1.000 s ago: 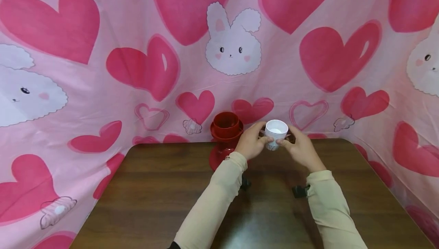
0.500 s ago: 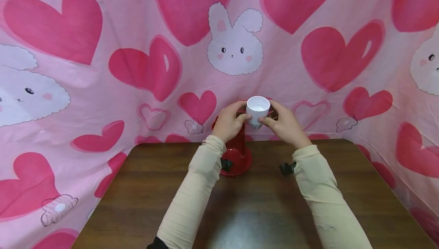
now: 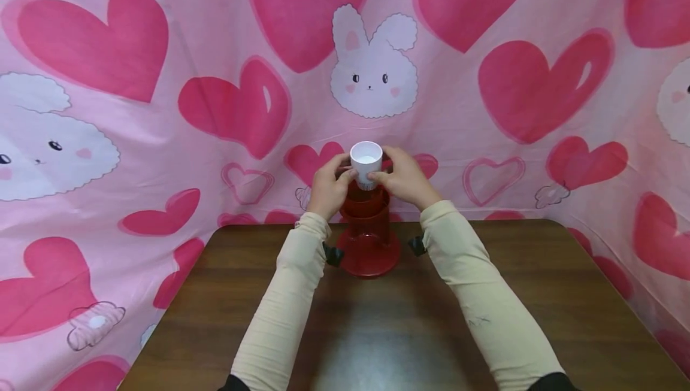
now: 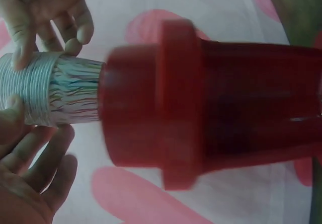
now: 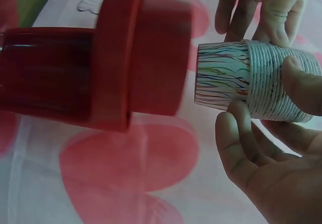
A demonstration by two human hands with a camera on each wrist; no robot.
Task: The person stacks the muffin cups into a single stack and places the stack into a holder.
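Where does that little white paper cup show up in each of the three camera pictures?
Head: paper cup at centre, held above the red holder.
Left wrist: cup at left edge, sideways.
Right wrist: cup at right, sideways.
Shared landmark: the red holder, beside the cup's base in every view.

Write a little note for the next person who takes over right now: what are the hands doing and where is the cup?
Left hand: pinches the white paper cup from its left side.
Right hand: pinches the same cup from the right.
The cup is upright, open end up, just above the mouth of the red holder, which stands on the brown table near its back edge.
Done: cup is lined up over the holder.
Left: probably lower it into the holder, then let go.
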